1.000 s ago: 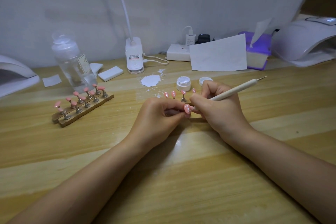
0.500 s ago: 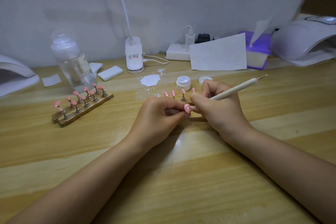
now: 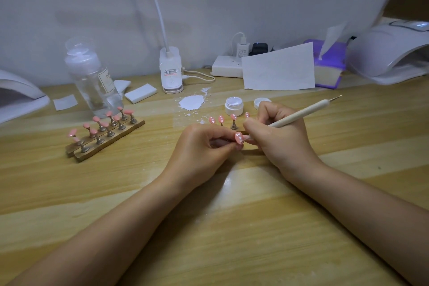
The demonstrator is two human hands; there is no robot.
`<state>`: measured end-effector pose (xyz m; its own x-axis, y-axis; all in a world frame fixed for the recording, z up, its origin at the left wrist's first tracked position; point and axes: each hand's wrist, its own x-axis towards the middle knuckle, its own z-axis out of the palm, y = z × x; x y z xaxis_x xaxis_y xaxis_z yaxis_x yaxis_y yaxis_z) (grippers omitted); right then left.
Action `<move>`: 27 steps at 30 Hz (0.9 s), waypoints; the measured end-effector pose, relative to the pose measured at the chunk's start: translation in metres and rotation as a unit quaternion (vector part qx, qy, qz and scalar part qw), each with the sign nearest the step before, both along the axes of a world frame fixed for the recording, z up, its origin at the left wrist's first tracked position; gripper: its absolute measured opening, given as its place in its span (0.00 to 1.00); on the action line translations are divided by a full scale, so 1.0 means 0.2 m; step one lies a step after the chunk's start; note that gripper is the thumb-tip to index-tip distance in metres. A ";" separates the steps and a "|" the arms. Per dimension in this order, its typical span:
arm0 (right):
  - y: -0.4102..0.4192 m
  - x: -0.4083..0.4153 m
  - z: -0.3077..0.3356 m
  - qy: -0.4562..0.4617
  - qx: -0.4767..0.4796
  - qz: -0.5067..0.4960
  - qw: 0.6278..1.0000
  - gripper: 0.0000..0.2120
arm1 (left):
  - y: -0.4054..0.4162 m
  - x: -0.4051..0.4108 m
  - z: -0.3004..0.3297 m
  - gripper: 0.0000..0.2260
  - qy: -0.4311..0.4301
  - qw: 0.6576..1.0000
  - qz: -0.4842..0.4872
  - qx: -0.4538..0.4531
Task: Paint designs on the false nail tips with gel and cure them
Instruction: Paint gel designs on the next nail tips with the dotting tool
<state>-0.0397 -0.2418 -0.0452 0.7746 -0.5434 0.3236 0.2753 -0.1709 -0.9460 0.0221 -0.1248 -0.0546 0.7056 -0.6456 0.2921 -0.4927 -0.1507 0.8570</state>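
Head view: left hand (image 3: 199, 146) fingers pinch pink nail tip (image 3: 239, 137); right hand (image 3: 278, 137) fingers grip dotting pen (image 3: 301, 114), tip end at nail. Open gel pot (image 3: 234, 105) behind on surface (image 3: 232, 227).

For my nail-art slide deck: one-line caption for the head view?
Left hand pinches a pink nail tip while right hand dots it with a dotting pen.

A purple tissue box (image 3: 328, 69) sits beside a paper sheet (image 3: 278, 68).
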 end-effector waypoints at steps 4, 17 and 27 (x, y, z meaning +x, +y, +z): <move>0.00 0.00 0.00 -0.007 0.007 0.007 1.000 0.21 | 0.00 0.00 0.00 0.09 0.007 1.000 -0.001 -0.004; -0.02 0.01 -0.01 -0.002 0.004 0.000 1.000 0.21 | 0.00 0.01 -0.01 0.07 -0.005 1.000 -0.003 -0.002; -0.01 0.01 -0.01 -0.011 0.017 -0.006 1.000 0.21 | 0.00 0.01 -0.01 0.08 -0.008 1.000 -0.005 -0.008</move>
